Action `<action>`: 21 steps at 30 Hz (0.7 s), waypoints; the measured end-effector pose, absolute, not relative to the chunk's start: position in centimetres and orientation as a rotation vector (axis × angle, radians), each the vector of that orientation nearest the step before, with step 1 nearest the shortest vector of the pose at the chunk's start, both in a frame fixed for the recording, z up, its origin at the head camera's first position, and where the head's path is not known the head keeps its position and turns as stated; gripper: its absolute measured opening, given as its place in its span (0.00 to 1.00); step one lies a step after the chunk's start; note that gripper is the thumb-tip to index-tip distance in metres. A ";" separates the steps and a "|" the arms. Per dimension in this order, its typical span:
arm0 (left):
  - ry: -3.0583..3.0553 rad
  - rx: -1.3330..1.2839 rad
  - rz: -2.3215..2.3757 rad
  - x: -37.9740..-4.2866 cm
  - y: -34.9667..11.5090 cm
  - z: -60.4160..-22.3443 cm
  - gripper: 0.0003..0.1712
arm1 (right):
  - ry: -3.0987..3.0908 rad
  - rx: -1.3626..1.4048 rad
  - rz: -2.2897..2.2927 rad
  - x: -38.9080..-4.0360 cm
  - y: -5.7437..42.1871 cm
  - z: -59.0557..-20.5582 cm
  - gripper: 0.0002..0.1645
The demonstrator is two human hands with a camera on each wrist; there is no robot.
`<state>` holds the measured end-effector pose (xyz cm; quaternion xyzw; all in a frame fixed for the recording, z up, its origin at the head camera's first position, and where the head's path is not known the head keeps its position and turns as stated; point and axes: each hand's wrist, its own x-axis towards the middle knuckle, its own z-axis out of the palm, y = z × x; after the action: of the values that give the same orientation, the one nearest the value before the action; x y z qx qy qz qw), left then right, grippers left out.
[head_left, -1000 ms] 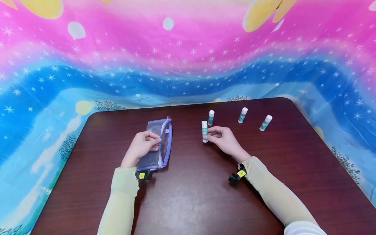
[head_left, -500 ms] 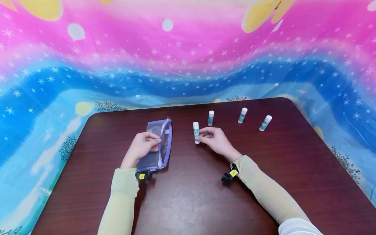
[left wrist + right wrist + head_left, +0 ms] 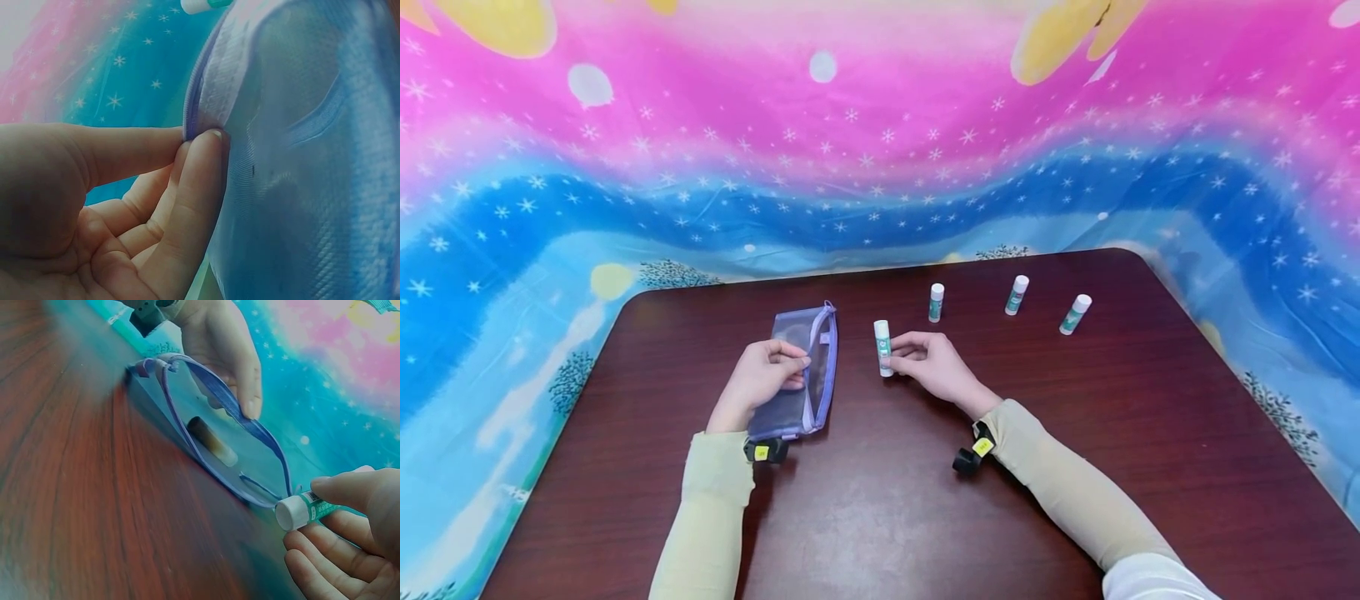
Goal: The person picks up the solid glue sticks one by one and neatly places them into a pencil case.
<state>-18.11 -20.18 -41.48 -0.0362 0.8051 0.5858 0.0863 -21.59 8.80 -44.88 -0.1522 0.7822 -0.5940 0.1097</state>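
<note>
With thumb and fingers, my left hand (image 3: 763,375) pinches the zippered edge of a purple mesh pencil pouch (image 3: 780,410). The zipper (image 3: 195,100) runs up from the fingertips in the left wrist view, and the pouch's mouth gapes to the right. A small cylinder (image 3: 212,442), dark at one end and pale at the other, lies inside the pouch in the right wrist view. My right hand (image 3: 942,368) holds a white and green glue stick (image 3: 882,348) between thumb and fingers, upright, a short way right of the pouch's mouth.
Three more glue sticks stand toward the back of the dark wooden table (image 3: 880,517): one (image 3: 936,303) behind my right hand, one (image 3: 1017,296) farther right, and one (image 3: 1075,315) rightmost. A patterned cloth (image 3: 880,167) hangs beyond the table's far edge.
My right hand has carried the glue stick leftward, away from the standing ones and closer to the pouch. The left hand and pouch stay in place.
</note>
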 end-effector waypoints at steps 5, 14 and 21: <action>2.383 -0.100 1.775 -18.0 -20.2 -41.4 0.09 | 2.269 -0.463 -1.753 -21.6 8.0 -45.0 0.19; 2.376 -0.097 1.789 -18.0 -20.2 -41.3 0.08 | 2.273 -0.468 -1.754 -21.7 7.3 -44.8 0.19; 2.387 -0.091 1.778 -18.0 -20.1 -41.2 0.09 | 2.246 -0.456 -1.777 -22.0 6.7 -44.8 0.18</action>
<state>-18.01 -20.15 -41.20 -0.0305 0.7988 0.5952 0.0819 -22.00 6.72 -44.78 -0.1561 0.7689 -0.6083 0.1203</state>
